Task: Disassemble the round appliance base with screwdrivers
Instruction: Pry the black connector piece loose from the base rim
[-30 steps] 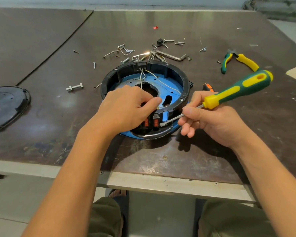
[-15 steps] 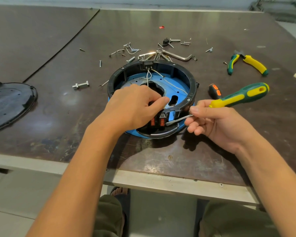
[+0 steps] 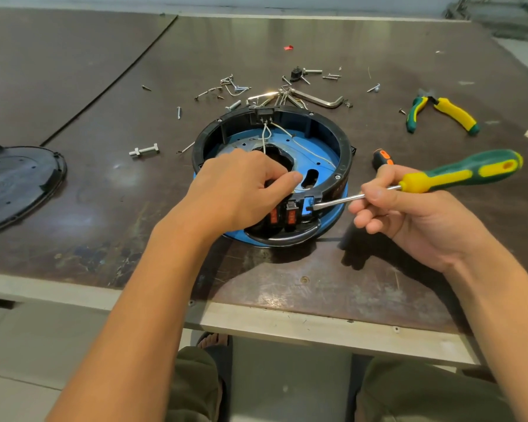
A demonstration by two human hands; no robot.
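Observation:
The round appliance base (image 3: pixel 343 147), a black ring over a blue plate with white wires inside, sits on the dark table near its front edge. My left hand (image 3: pixel 241 190) grips the near inner part of the base, beside the black-and-orange switch block (image 3: pixel 290 216). My right hand (image 3: pixel 409 214) holds a green-and-yellow screwdriver (image 3: pixel 457 175) by the shaft and handle end. Its metal tip touches the blue tab next to the switch block on the base's near side.
Loose screws, bolts and a hex key (image 3: pixel 317 100) lie behind the base. Green-and-yellow pliers (image 3: pixel 439 112) rest at the right rear. An orange-and-black screwdriver handle (image 3: pixel 382 158) lies right of the base. A black round cover (image 3: pixel 16 184) sits at the left. The table's front edge (image 3: pixel 287 324) is close.
The screwdriver's handle has dropped lower and more level, and its tip has slid left into the blue tab by the switch block. My left hand keeps its grip on the base.

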